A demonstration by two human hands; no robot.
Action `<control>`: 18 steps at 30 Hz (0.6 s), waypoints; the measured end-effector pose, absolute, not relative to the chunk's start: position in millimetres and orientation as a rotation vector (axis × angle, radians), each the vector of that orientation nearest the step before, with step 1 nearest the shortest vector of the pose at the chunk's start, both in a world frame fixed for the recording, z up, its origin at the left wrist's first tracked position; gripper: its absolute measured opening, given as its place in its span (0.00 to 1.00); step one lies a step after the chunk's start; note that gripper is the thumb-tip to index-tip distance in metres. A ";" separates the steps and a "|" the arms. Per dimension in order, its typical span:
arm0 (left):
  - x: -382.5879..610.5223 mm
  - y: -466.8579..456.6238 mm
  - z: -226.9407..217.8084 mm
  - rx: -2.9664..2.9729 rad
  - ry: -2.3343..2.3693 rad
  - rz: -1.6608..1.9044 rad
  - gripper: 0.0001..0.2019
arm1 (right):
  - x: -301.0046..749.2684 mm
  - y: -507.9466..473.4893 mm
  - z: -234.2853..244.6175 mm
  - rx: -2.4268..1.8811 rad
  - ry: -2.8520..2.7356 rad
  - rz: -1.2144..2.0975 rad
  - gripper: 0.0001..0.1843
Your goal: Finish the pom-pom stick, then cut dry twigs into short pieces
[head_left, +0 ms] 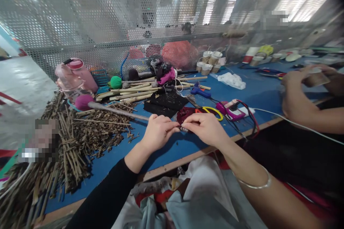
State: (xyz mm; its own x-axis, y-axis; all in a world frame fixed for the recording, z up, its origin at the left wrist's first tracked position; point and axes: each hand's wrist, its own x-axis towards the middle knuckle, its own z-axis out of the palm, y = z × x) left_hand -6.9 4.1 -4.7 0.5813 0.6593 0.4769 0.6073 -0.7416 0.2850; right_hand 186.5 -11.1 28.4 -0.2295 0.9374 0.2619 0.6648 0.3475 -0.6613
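While the grip of the left hand (pixel 157 132) closed around a grey stick (pixel 120 112) above the blue bench (pixel 113 159), the right hand (pixel 205 127) bent close beside it, its hold unclear; the stick's pink ball (pixel 84 102) hung near dried leaves (pixel 104 132).

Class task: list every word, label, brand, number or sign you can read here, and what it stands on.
None can be read.
Magenta power strip: any marking too small.
Pink bottle: no legible lettering.
Wrapped stick: no lettering visible.
Pixelated patches: unreadable.
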 end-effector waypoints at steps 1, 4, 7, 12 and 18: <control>-6.5 4.2 -4.7 2.707 1.093 0.887 0.14 | 188.5 -8.1 26.1 -1.394 -1.962 0.627 0.08; -6.3 3.4 -2.8 2.690 1.096 0.914 0.14 | 193.5 2.5 14.9 -1.356 -1.882 0.877 0.12; -7.6 1.8 1.6 2.665 1.094 0.930 0.12 | 189.2 5.6 -2.3 -1.336 -1.778 1.009 0.14; -9.5 4.1 2.5 2.620 1.124 0.912 0.09 | 163.2 -28.8 -22.2 -1.402 -1.837 0.772 0.14; -7.6 5.8 -3.4 2.622 1.130 0.905 0.09 | 163.4 -56.4 6.5 -1.333 -2.029 0.255 0.13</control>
State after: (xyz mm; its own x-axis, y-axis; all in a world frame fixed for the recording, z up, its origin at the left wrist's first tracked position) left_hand -7.6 5.8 -3.4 0.5355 0.7010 0.4711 0.6129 -0.7063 0.3543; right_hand 163.4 -56.4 6.5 -0.2385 0.8684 0.4347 0.7336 0.4544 -0.5053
